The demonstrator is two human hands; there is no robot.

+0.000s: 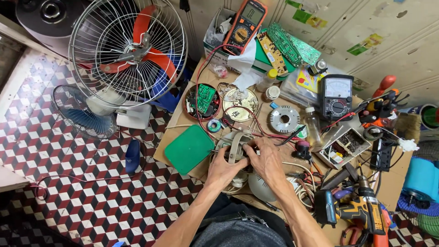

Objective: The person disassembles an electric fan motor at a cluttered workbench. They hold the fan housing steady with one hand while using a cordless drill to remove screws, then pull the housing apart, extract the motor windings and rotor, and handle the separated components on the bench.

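Note:
Both of my hands are wrapped around a grey fan motor (236,141) at the near edge of a low cardboard-topped table (183,107). My left hand (225,168) grips the motor's near left side. My right hand (266,158) covers its right side, fingers curled over the top. Red wires (247,120) run from the motor toward the back of the table. A green square lid (189,148) lies just left of the motor. A small roll of solder (214,125) sits behind it.
A fan with red blades in a wire guard (130,50) stands at the left over a white base. Two multimeters (246,20) (336,96), circuit boards (286,43), a round metal plate (240,101), a white ring (284,119), a parts box (348,145) and a cordless drill (361,208) crowd the table.

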